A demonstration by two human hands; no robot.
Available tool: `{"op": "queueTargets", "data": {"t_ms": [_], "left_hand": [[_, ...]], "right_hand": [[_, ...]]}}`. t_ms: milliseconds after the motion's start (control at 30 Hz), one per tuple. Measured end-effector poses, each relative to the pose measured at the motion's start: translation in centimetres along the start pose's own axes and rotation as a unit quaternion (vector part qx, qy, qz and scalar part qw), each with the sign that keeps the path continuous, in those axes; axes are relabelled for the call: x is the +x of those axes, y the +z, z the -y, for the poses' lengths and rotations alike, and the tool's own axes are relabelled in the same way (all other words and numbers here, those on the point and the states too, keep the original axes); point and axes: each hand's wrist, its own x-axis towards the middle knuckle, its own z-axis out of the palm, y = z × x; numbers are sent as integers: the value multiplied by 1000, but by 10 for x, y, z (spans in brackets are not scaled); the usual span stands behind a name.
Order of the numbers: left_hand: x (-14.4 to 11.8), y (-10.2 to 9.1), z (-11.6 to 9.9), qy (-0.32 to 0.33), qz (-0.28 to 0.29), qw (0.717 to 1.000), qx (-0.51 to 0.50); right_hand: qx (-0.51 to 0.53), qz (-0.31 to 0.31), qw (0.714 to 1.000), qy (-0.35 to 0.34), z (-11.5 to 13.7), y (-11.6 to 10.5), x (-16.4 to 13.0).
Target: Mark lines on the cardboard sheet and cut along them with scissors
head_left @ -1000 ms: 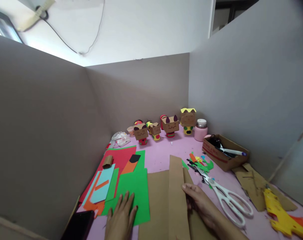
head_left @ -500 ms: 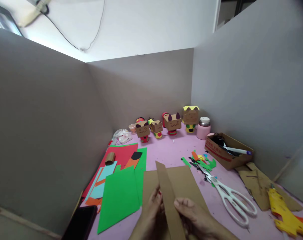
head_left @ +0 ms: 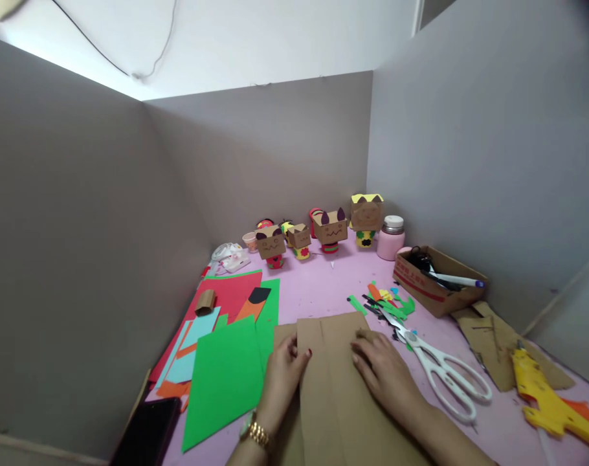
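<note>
A creased brown cardboard sheet (head_left: 331,388) lies spread over another piece of cardboard (head_left: 285,334) at the front of the pink table, a long fold line running down it. My left hand (head_left: 281,378), with a gold watch at the wrist, is closed on the sheet's left edge, the thumb on top. Across from it, my right hand (head_left: 386,372) holds the right side, its bent fingers pressing on the surface; its thumb is hidden. White-handled scissors (head_left: 440,362) lie to the right of this hand. Green sheets (head_left: 226,382) are left of the cardboard.
Several cardboard-headed figures (head_left: 331,230) stand at the back beside a pink jar (head_left: 390,239). Paper scraps (head_left: 389,304), an open box (head_left: 440,281) and a yellow glue gun (head_left: 542,388) are on the right. A dark phone (head_left: 146,430) lies front left. Grey partitions enclose the table.
The cardboard, earlier held up as a narrow folded strip, is now opened out wide and lower. My hands have moved apart and forward along its edges. The view has shifted slightly.
</note>
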Motion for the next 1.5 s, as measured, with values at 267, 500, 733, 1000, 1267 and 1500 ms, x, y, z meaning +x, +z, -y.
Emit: {"op": "queueTargets", "data": {"t_ms": [267, 500, 733, 1000, 1267, 1500], "left_hand": [[-13, 7, 9, 136, -21, 963, 230], [-9, -18, 3, 197, 196, 900, 336], [-12, -17, 5, 172, 264, 859, 404], [-13, -15, 0, 164, 256, 859, 411], [-12, -14, -2, 159, 259, 850, 431], [-11, -15, -1, 158, 261, 842, 445]], "right_hand": [[-130, -2, 990, -55, -12, 16, -2], [-172, -5, 983, -70, -12, 15, -1], [-186, 11, 980, -70, -11, 15, -2], [-181, 19, 981, -62, -10, 14, -1], [-126, 9, 991, -51, -9, 14, -1], [1, -103, 995, 2, -7, -9, 3]]}}
